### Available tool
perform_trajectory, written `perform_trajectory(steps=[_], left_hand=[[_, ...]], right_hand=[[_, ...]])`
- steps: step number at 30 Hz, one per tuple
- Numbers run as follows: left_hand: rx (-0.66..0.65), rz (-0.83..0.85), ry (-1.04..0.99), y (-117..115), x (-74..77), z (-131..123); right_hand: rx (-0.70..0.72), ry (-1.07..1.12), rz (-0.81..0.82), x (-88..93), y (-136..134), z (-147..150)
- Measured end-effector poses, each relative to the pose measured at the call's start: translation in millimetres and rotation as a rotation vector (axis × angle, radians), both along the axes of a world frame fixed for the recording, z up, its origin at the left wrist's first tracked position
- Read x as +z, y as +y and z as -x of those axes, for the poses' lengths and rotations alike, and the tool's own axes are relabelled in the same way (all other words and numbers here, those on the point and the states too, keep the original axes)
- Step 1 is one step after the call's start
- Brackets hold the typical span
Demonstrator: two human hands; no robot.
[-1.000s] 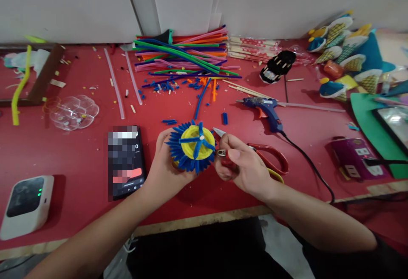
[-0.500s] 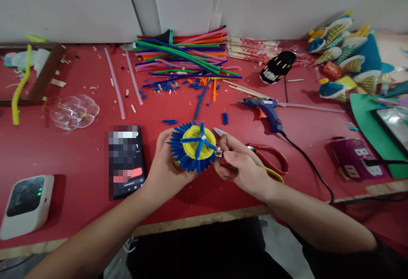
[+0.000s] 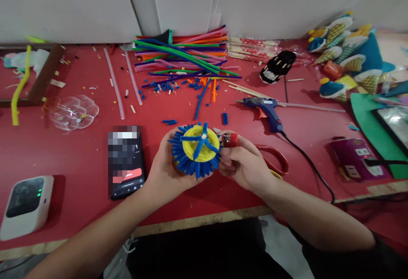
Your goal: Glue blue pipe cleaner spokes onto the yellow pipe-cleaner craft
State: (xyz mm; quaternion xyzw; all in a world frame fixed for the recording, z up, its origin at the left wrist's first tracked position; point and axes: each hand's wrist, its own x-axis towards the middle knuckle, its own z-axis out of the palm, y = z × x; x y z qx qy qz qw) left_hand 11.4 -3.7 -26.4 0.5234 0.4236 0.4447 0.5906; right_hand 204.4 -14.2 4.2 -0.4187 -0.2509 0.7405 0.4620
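My left hand (image 3: 164,173) is wrapped round a pipe-cleaner craft (image 3: 198,166), its fingers mostly hidden behind it. The craft has a ring of blue spikes, a yellow coiled cup and a blue star-like piece with a pale centre on top. To the right of it, my right hand (image 3: 250,166) grips a small red lighter (image 3: 230,139) with a metal top; no flame shows. The lighter sits close to the blue spikes. Behind that hand lie scissors (image 3: 280,158) with red handles, partly covered.
A blue glue gun (image 3: 267,111) with a cord lies behind on the right. Pipe cleaners (image 3: 181,54) are piled at the back, with blue scraps (image 3: 168,122) before them. A phone (image 3: 127,164) and a white device (image 3: 27,207) lie left. A purple box (image 3: 357,158) lies right.
The lighter has turned and moved slightly up and right, away from the craft's edge; its small glow no longer shows. The craft has shifted slightly right.
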Motion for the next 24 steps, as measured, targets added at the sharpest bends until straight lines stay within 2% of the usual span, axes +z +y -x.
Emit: perform_trajectory(steps=[4, 13, 18, 21, 24], left_hand=[[0.044, -0.101, 0.055, 0, 3.1, 2], [-0.099, -0.11, 0.062, 2, 5.5, 2], [-0.077, -0.113, 0.08, -1, 6.3, 3], [-0.067, -0.095, 0.105, 0, 10.0, 3], [-0.042, -0.087, 0.117, 0, 11.2, 2]], right_hand=[[-0.009, 0.027, -0.06, -1.8, -2, 2], [-0.04, -0.055, -0.258, -9.2, -8, 1], [0.071, -0.166, -0.389, -7.5, -11, -3], [0.195, -0.116, -0.478, -2.8, -13, -6], [0.289, -0.074, -0.472, -0.7, -14, -8]])
